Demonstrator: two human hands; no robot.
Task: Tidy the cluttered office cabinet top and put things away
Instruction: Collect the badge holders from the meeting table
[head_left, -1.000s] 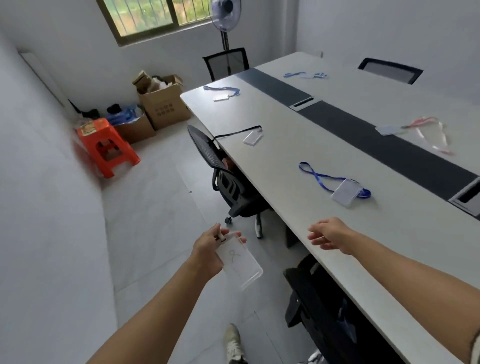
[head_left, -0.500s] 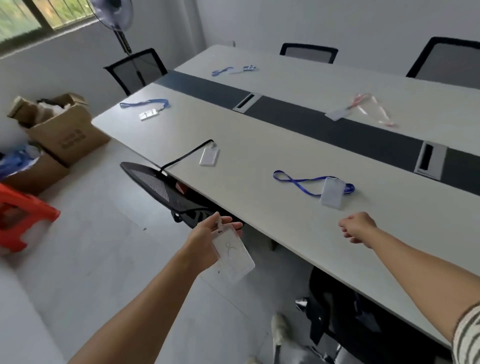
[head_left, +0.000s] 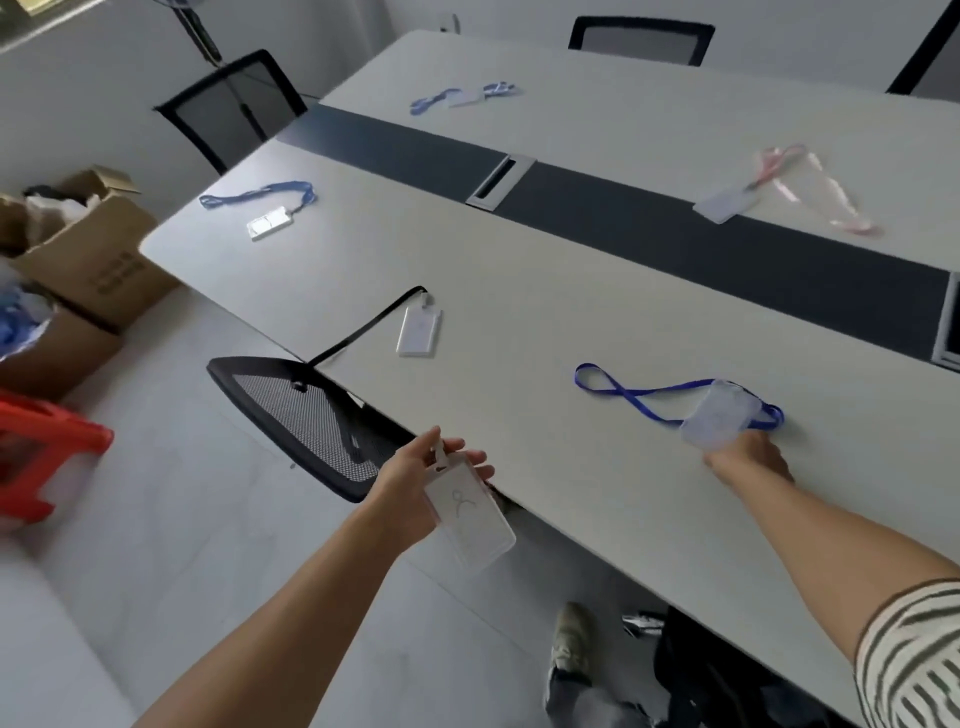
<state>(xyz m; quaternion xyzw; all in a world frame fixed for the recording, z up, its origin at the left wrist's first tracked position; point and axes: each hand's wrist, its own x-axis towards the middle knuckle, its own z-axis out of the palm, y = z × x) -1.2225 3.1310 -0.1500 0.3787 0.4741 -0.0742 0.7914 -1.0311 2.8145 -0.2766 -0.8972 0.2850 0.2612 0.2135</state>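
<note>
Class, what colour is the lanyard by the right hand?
Blue lanyard; head view shows it best.

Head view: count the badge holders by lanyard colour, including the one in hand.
Blue-lanyard badge holders: 3
Black-lanyard badge holder: 1
Pink-lanyard badge holder: 1
Badge holder without visible lanyard, in left hand: 1
Total: 6

Left arm: bare, enters at the lower left of the frame and extends toward centre. Left hand (head_left: 415, 483), lower centre, pinches the top of a clear card holder (head_left: 470, 519), which hangs below the fingers.

Right arm: bare forearm with a striped sleeve (head_left: 914, 660) at the lower right, extended up and left. Right hand (head_left: 750, 457), back uppermost, meets a second card holder (head_left: 719, 415). Its fingertips are hidden, so the grip is not determinable.
</note>
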